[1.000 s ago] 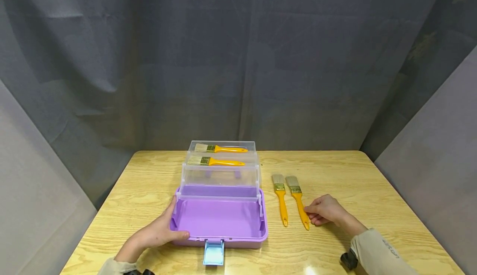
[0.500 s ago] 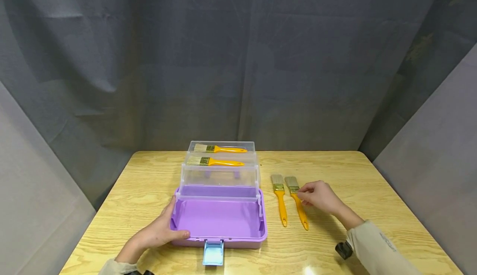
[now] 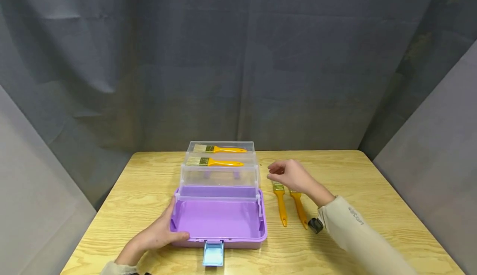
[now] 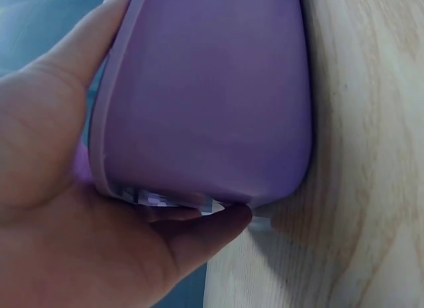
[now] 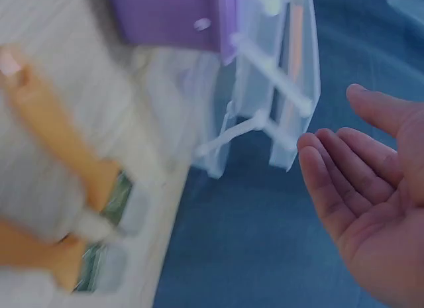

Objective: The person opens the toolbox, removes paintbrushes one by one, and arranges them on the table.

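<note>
A purple storage box (image 3: 220,219) with a blue latch (image 3: 213,253) stands open on the table, its clear tiered trays (image 3: 220,177) raised at the back. My left hand (image 3: 158,230) grips its left side, thumb over the front rim and fingers round the side. My right hand (image 3: 292,176) hovers over the bristle ends of two yellow-handled paintbrushes, one on the left (image 3: 281,208) and one on the right (image 3: 299,211). In the right wrist view that hand's fingers (image 5: 351,169) are loosely bent and hold nothing. Both brushes' bristles are mostly hidden in the head view.
Two similar paintbrushes lie crosswise in the trays, a rear one (image 3: 227,149) and a front one (image 3: 223,163). The wooden table (image 3: 357,192) ends at a dark curtain (image 3: 309,80). Pale panels stand at left (image 3: 37,184) and right (image 3: 436,142).
My right hand has moved up and left, from beside the right brush's handle to over both brushes' bristles. The left hand, box and brushes stay put.
</note>
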`<state>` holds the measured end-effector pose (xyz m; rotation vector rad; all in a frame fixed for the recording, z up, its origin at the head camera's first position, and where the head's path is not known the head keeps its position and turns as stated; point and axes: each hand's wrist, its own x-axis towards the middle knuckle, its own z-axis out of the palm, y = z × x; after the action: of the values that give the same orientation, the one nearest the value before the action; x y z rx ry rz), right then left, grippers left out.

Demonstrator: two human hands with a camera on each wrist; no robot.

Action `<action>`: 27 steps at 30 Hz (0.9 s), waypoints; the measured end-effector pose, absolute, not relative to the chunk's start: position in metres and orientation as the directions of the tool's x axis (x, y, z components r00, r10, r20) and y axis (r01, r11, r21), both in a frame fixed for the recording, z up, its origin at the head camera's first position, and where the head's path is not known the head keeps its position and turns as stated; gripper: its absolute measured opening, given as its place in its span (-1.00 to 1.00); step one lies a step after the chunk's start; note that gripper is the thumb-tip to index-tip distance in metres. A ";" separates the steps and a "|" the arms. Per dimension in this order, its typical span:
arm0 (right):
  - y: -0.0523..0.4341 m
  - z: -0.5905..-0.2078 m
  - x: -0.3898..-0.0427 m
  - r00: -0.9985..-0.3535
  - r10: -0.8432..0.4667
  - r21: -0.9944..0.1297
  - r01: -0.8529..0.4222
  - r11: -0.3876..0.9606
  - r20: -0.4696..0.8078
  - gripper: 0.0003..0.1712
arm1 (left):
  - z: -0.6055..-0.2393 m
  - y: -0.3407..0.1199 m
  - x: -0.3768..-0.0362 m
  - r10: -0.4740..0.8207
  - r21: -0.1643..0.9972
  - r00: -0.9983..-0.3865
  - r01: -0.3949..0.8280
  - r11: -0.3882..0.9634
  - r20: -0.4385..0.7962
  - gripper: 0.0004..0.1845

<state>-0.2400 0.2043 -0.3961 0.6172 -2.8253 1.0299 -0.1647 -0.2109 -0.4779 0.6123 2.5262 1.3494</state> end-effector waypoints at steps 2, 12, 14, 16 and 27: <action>0.195 -0.392 -0.244 -0.914 -0.355 -0.605 -0.398 0.689 0.198 -0.68 | -0.478 -0.210 -0.165 0.449 0.827 -0.893 0.251 0.503 -0.002 0.36; 0.164 -0.389 -0.262 -0.868 -0.430 -0.524 -0.494 0.694 0.248 -0.55 | -0.477 -0.207 -0.165 0.469 0.826 -0.883 0.264 0.498 -0.001 0.33; 0.160 -0.390 -0.266 -0.856 -0.450 -0.490 -0.515 0.703 0.255 -0.54 | -0.478 -0.207 -0.166 0.471 0.829 -0.882 0.265 0.492 0.002 0.33; 0.157 -0.390 -0.270 -0.846 -0.464 -0.470 -0.532 0.704 0.263 -0.55 | -0.478 -0.207 -0.166 0.472 0.833 -0.882 0.262 0.487 0.001 0.34; 0.139 -0.394 -0.282 -0.841 -0.494 -0.417 -0.539 0.732 0.219 -0.54 | -0.477 -0.207 -0.165 0.478 0.829 -0.878 0.277 0.486 0.013 0.34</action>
<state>-0.2823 0.1391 -0.3937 0.8476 -2.8361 0.7273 -0.1653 -0.2073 -0.4766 0.6484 2.5122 1.3405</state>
